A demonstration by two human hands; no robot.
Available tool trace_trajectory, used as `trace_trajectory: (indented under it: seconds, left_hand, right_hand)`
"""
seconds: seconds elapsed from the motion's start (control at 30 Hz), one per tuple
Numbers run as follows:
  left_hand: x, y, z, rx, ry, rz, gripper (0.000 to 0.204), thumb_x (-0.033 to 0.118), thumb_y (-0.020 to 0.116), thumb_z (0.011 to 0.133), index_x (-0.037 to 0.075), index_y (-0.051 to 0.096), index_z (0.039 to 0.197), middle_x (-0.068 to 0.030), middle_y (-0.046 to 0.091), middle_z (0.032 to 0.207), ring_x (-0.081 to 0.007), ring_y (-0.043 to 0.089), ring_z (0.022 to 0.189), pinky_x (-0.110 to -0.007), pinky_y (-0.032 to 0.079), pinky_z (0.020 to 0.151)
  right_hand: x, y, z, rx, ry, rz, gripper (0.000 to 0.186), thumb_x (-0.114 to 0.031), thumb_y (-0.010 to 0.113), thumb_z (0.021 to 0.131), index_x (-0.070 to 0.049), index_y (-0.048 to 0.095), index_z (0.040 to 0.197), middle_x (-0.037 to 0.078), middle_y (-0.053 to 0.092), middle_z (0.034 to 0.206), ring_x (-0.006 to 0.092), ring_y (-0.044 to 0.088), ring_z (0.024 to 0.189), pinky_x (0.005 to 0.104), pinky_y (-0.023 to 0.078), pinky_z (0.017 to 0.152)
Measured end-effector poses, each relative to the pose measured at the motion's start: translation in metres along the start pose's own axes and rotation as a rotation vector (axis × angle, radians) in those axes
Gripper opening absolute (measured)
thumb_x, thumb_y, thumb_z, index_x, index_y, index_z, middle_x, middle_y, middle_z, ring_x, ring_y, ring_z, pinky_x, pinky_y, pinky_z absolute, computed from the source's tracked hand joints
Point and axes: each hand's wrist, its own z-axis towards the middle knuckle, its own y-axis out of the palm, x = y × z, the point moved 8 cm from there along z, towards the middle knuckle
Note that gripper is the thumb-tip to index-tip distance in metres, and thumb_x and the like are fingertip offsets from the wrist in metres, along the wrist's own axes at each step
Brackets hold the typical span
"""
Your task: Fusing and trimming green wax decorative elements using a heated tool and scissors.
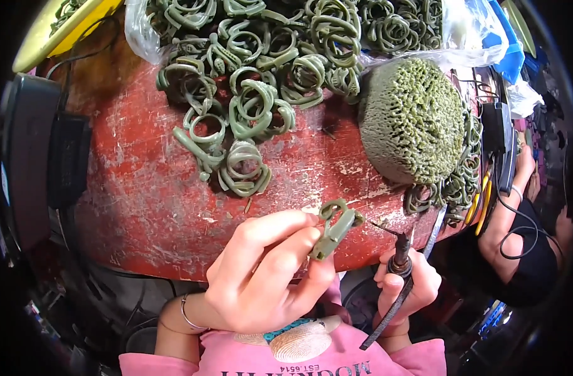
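Note:
My left hand (261, 269) pinches a small green curled, ring-like piece (338, 233), which looks like wax, between thumb and fingertips, above the table's near edge. Just to its right, my right hand (421, 282) grips a dark pen-like tool (400, 255), similar to a soldering iron, whose thin bent tip points at the piece without clearly touching it. A long narrow grey strip with a ribbed surface (387, 319), perhaps a file, also runs through the right hand. Loose green curled pieces, such as one ring (244, 166), lie beyond my hands.
The worn red table (136, 182) bears a heap of green curled pieces (255, 47) at the back. A porous green block (415, 122) stands at right, beside yellow-handled pliers (483, 199) and a black box (496, 128). Dark equipment (36, 150) sits left. Another person's arm (509, 219) shows far right.

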Motion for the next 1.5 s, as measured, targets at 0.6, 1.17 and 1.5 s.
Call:
trace_trajectory:
  seconds: [0.6,1.17,1.5]
  left_hand:
    - [0.038,0.003,0.006,-0.105,0.152,-0.045,0.019,0.000,0.064,0.061,0.000,0.055,0.078,-0.0125,0.054,0.079,-0.0200,0.055,0.065,-0.025,0.047,0.053]
    - [0.028,0.004,0.006,-0.100,0.119,-0.309,0.041,-0.006,0.068,0.057,0.003,0.055,0.095,-0.0127,0.054,0.089,-0.0186,0.056,0.074,-0.024,0.047,0.061]
    - [0.022,0.008,0.008,-0.098,0.020,-0.345,0.027,-0.006,0.059,0.064,-0.003,0.044,0.086,-0.0192,0.046,0.093,-0.0192,0.053,0.075,-0.024,0.047,0.062]
  right_hand:
    - [-0.036,0.004,0.021,-0.034,0.129,0.663,0.024,-0.002,0.064,0.069,0.004,0.054,0.090,0.008,0.059,0.073,0.0097,0.055,0.060,0.0205,0.044,0.052]
    - [-0.038,0.000,0.020,-0.113,-0.016,0.607,0.027,-0.003,0.066,0.065,0.004,0.055,0.090,0.009,0.058,0.070,0.0095,0.055,0.057,0.0203,0.044,0.054]
    - [-0.022,0.005,0.013,-0.094,0.080,0.640,0.029,-0.003,0.066,0.065,0.003,0.056,0.092,0.007,0.059,0.068,0.0095,0.056,0.056,0.0202,0.044,0.051]
